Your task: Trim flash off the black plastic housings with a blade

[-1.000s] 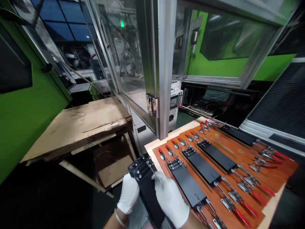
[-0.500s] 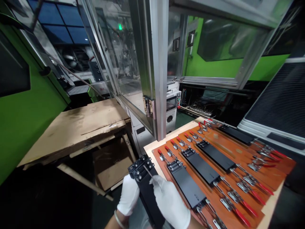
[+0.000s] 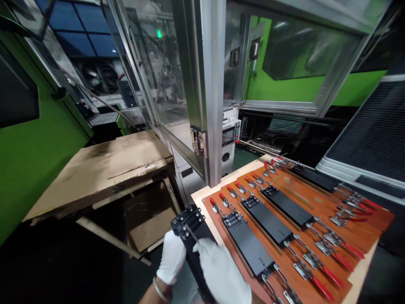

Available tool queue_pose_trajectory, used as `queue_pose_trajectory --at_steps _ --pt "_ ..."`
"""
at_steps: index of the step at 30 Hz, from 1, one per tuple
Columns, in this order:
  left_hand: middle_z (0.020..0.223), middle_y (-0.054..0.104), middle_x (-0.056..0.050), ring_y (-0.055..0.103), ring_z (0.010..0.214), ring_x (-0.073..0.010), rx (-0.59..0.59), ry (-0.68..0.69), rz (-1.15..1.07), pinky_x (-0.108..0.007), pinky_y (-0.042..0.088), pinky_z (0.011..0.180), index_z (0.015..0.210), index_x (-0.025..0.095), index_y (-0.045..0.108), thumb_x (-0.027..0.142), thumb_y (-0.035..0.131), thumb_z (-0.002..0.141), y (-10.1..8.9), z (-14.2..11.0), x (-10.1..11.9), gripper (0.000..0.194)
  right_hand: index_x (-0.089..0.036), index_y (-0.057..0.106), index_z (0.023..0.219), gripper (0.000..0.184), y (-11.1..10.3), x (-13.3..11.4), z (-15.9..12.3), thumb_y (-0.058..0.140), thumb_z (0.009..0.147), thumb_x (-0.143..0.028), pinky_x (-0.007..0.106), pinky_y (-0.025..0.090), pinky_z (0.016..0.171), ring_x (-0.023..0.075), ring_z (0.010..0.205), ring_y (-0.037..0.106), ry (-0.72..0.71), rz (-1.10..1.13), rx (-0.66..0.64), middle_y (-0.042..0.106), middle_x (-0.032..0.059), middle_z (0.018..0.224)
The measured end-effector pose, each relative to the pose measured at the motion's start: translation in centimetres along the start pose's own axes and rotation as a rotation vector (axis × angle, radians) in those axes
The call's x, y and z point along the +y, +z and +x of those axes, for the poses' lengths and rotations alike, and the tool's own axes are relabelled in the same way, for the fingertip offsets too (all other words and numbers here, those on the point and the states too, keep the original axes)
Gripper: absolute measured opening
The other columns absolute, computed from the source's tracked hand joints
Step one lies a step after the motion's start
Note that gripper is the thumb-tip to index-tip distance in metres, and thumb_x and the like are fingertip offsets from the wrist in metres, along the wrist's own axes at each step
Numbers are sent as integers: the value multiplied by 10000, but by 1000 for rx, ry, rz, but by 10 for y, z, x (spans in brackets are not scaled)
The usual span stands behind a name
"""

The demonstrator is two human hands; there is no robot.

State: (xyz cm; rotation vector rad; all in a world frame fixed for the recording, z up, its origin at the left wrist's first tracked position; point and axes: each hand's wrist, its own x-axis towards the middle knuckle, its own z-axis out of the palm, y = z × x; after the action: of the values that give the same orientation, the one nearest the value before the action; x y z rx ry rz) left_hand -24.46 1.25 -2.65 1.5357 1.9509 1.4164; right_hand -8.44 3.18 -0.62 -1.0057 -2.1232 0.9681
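Observation:
In the head view, a long black plastic part (image 3: 198, 270) is held tilted in front of me, its far end a block set with several shiny metal pins. My left hand (image 3: 172, 256), in a white glove, grips its left edge near that block. Over the part, my gloved right hand (image 3: 221, 268) pinches a thin metal rod-like tool (image 3: 191, 234), whose tip is at the pins on the block's near side. The tool's other end is hidden in my right hand. Beside it, similar black parts (image 3: 248, 245) lie in an orange fixture board (image 3: 319, 223).
Toggle clamps with red handles (image 3: 321, 287) line both ends of the fixture. A clear-panelled door with an aluminium frame (image 3: 213, 105) stands close ahead. To the left is a cardboard-covered table (image 3: 126, 156), beside a green machine (image 3: 22, 169).
My right hand has shifted slightly left and down, carrying the tool tip from the upper pins to a lower-left one. My left hand stays on the black part.

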Motion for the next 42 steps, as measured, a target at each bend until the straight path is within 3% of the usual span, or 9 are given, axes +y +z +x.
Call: queue_pose_trajectory --at_steps 7,11,18,21,24,29,36,42 --pt "789 730 -131 665 697 -227 26 -6 -25 -378 566 732 716 146 686 343 453 872 4 0 8 343 -228 655 931 309 -8 -12 14 347 955 -255 242 519 741 185 817 703 168 144 9 731 47 835" --pt "741 721 -129 652 649 -230 55 -37 -46 -388 568 688 679 147 668 376 460 852 4 0 8 354 -234 685 914 321 -4 -14 14 380 957 -322 232 525 747 198 862 707 129 110 19 735 65 849" --pt "723 718 -119 660 676 -244 46 -72 -69 -406 566 728 702 159 663 345 476 819 1 0 12 289 -233 693 912 330 -3 -13 11 379 960 -322 221 510 649 182 721 700 122 67 23 729 51 760" --pt "746 722 -119 655 670 -230 67 -93 -74 -376 565 706 708 154 660 345 489 819 2 -1 12 279 -224 690 937 337 -7 -16 12 365 961 -305 218 508 691 180 765 703 115 104 -11 732 55 793" --pt "732 720 -121 651 654 -225 68 -88 -79 -364 565 682 683 150 656 353 503 815 3 -1 12 286 -206 682 980 379 -12 -19 14 322 975 -325 233 505 743 190 829 703 144 84 -29 732 80 846" --pt "717 722 -129 664 668 -240 86 -54 -101 -386 570 693 632 163 645 354 499 814 7 0 12 302 -225 658 949 324 -18 -22 16 348 963 -322 224 489 706 189 829 705 218 77 -48 731 65 837" --pt "726 730 -123 661 655 -229 62 -43 -125 -379 570 703 632 165 657 354 493 823 8 1 17 316 -199 666 928 389 -16 -13 15 311 983 -348 221 478 642 190 765 695 132 12 -4 725 77 796" --pt "752 741 -108 668 671 -224 50 -69 -169 -365 569 736 680 162 684 348 535 801 5 2 24 267 -194 643 904 391 -18 -9 19 266 972 -269 246 458 616 200 724 689 114 -29 6 705 81 754"
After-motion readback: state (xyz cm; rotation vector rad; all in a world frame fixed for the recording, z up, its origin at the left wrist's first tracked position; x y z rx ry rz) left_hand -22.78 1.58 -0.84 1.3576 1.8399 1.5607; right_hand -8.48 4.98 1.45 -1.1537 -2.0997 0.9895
